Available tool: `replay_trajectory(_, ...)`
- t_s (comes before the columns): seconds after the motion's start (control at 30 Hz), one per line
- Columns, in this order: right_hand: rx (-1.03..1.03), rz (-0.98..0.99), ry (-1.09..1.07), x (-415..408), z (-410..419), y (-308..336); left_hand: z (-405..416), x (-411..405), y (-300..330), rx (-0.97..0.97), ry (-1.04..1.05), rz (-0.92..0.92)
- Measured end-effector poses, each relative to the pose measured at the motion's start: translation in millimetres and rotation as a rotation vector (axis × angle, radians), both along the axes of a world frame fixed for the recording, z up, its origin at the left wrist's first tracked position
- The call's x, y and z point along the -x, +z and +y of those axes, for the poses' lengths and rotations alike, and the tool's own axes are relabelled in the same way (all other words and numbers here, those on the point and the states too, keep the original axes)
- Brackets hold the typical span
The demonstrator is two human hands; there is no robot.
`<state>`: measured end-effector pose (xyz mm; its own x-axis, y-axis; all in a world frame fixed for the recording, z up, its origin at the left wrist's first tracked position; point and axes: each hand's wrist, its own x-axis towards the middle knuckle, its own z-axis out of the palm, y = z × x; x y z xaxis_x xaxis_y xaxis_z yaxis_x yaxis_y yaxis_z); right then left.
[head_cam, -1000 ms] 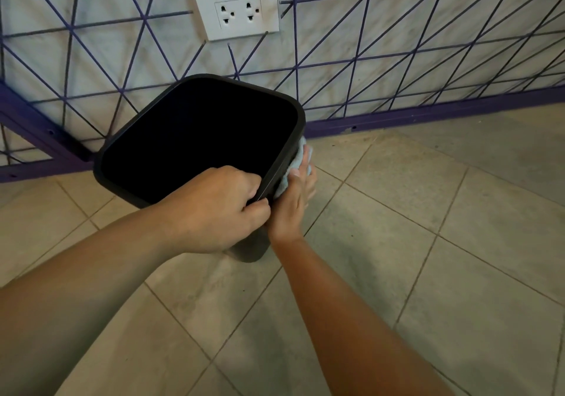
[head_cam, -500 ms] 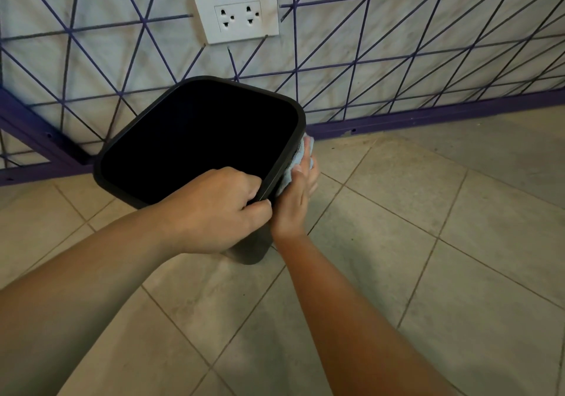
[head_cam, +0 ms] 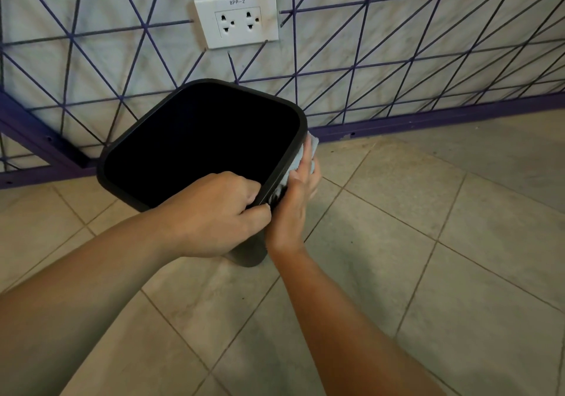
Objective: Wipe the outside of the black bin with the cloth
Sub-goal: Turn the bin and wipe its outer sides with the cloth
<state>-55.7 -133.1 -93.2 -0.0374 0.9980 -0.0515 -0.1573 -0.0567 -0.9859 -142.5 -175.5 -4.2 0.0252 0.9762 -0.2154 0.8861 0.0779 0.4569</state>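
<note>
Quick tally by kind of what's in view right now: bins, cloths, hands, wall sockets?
Black bin: 1
Cloth: 1
Hands: 2, left hand gripping the bin's rim, right hand pressing the cloth on the bin's outside
Wall socket plate: 1, with 2 outlets
Total: 5

black bin (head_cam: 146,154) tilted on floor, blue cloth (head_cam: 305,158) vs right side

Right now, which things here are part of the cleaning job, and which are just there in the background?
Part of the job:
- black bin, gripped at its rim by the left hand
- light blue cloth, pressed against the bin's outer side by the right hand

Just there:
- wall socket
- purple-lined wall
- tiled floor
</note>
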Motion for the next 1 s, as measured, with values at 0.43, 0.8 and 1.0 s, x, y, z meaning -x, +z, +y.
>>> replay_trajectory(0.43,0.143,0.146,-0.033,5,10,-14,2,0,-1,-0.023,0.004,-0.005)
replay_trajectory(0.8,0.123,0.067,-0.006,-1,9,-1,2,-1,1,0.015,0.004,-0.007)
replay_trajectory(1.0,0.076,0.005,-0.035,4,25,-17,2,1,-1,0.023,0.006,-0.022)
